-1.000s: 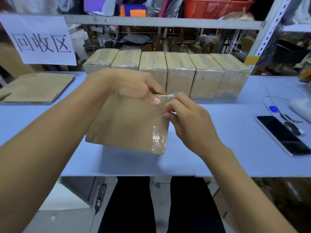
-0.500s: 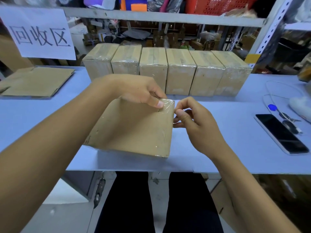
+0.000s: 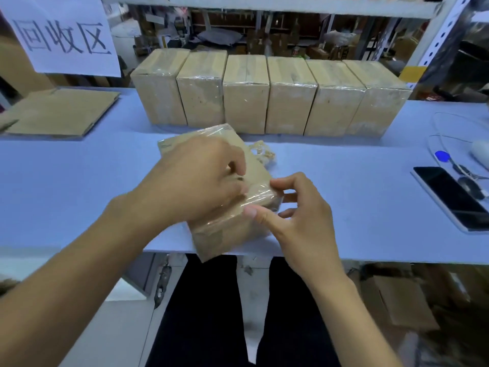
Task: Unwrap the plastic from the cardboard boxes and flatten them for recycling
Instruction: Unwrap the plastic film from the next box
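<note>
Cardboard box (image 3: 227,229) now turned, tilted; left hand (image 3: 195,181) grips top, right hand (image 3: 299,215) fingers pinch plastic wrap (image 3: 260,193).

Left hand (image 3: 195,181) palm-down with fingers curled on the plastic-wrapped brown cardboard box (image 3: 227,226), right hand (image 3: 299,215) pinching the film at its corner between thumb and fingers, both bare forearms reaching forward

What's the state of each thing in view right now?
held box: still plastic-wrapped, tilted, its near end past the table edge
left hand: grips the held box
right hand: pinches the plastic at the box's right edge
row of six boxes: wrapped, upright
flattened cardboard: lying flat, far left
phone: screen dark
</note>
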